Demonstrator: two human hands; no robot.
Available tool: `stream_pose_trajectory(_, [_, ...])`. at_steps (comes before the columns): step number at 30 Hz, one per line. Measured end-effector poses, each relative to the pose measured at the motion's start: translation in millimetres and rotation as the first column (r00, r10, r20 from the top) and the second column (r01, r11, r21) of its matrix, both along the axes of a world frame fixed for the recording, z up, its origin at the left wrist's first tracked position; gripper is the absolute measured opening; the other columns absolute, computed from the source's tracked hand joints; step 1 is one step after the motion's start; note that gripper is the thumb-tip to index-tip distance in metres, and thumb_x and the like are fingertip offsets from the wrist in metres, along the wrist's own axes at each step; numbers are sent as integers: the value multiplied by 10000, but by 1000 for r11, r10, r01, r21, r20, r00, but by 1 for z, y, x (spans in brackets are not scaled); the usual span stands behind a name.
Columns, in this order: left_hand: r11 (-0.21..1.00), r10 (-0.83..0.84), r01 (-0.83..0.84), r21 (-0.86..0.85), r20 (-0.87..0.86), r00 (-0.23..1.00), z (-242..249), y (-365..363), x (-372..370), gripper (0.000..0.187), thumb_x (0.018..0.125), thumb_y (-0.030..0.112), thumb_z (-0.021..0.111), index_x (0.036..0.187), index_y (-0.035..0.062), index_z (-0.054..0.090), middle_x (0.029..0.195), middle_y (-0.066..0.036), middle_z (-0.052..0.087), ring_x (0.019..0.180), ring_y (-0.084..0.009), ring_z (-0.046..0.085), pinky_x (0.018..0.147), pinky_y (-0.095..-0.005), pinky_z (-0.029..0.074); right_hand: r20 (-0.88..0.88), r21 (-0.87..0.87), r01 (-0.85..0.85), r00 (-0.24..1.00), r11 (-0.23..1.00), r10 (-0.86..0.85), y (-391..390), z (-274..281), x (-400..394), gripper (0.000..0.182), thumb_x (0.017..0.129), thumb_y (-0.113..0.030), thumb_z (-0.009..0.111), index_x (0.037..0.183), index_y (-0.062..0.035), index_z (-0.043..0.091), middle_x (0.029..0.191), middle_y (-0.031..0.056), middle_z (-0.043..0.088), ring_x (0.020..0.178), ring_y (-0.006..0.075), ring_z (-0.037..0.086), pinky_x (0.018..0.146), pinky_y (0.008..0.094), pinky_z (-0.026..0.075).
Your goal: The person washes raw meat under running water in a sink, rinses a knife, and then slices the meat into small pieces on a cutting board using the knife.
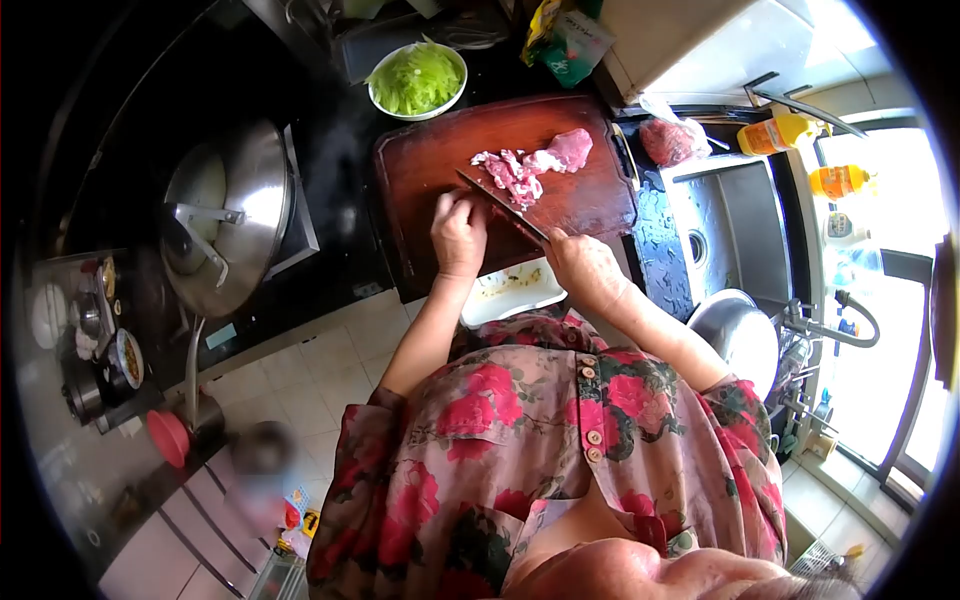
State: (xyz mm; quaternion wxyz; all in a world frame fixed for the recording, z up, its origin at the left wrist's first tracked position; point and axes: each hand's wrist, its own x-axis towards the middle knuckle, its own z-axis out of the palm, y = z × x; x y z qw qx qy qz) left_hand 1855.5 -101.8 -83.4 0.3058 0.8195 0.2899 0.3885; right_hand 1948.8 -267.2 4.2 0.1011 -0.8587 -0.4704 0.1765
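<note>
My right hand [588, 268] is wrapped round the handle of a knife [503, 205], whose dark blade slants up and left across the wooden cutting board [420, 165]. On the near side of the blade, my left hand [461, 232] has its fingers curled in, close against the blade; what lies under them is hidden. Beyond the blade, small slices of raw meat [520, 178] lie in a loose pile, touching or close to a larger pink piece [570, 150]. A white tray [515, 300] with bits of residue sits at the board's near edge, between my forearms.
A bowl of shredded greens [418, 80] stands behind the board. To the left is a lidded wok [228, 220] on the stove. On the right are a bag of meat [673, 140], a sink [735, 210], a metal basin [735, 335] and yellow bottles [778, 134].
</note>
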Motion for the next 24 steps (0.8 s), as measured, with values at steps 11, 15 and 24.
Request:
stream_pose_trajectory(11, [996,-67,64,-55,-69,995,1,4,3,66,754,42,693,735,56,632,781,-89,585,709,-285,619,626,-375,516,2,-10,-102,995,995,102,83,-36,22,166,886,-162,536,884,-24,628,708,201,647,693,363,669,622,437,547])
stream_pose_trajectory(15, [993,-36,36,-111,4,999,-4,2,5,51,804,30,669,761,41,644,794,-94,598,736,-272,636,640,-360,522,15,63,-187,982,980,187,70,-27,43,166,882,-167,538,901,-37,639,717,192,652,711,373,668,644,445,547])
stream_pose_trajectory(24, [1000,9,-11,-23,-51,999,-8,6,1,21,803,34,642,793,40,625,837,-117,600,744,-318,619,640,-391,515,-144,-9,-21,989,1000,20,19,9,23,261,941,-235,507,852,-5,591,654,238,613,640,420,631,609,488,522])
